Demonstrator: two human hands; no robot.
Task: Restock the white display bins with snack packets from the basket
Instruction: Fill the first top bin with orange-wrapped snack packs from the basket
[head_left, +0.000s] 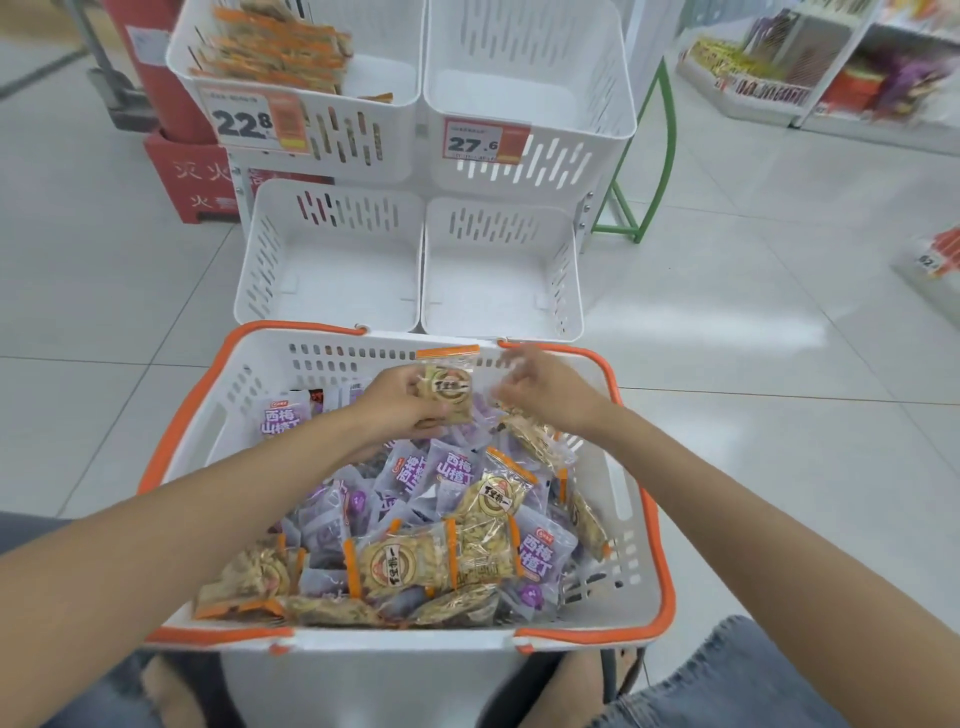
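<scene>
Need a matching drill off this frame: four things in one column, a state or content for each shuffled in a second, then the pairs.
Column 1
1. upper-left white slotted plastic bin
2. upper-right white slotted plastic bin
3. white plastic basket with orange rim
4. left hand

Column 2
A. grips a gold snack packet with an orange top strip
B. bears the price tag reading 27.6
C. holds purple packets mixed with gold packets
D. holds stacked orange-edged packets

Pairs: 1-D, 2-B, 3-C, 4-A
</scene>
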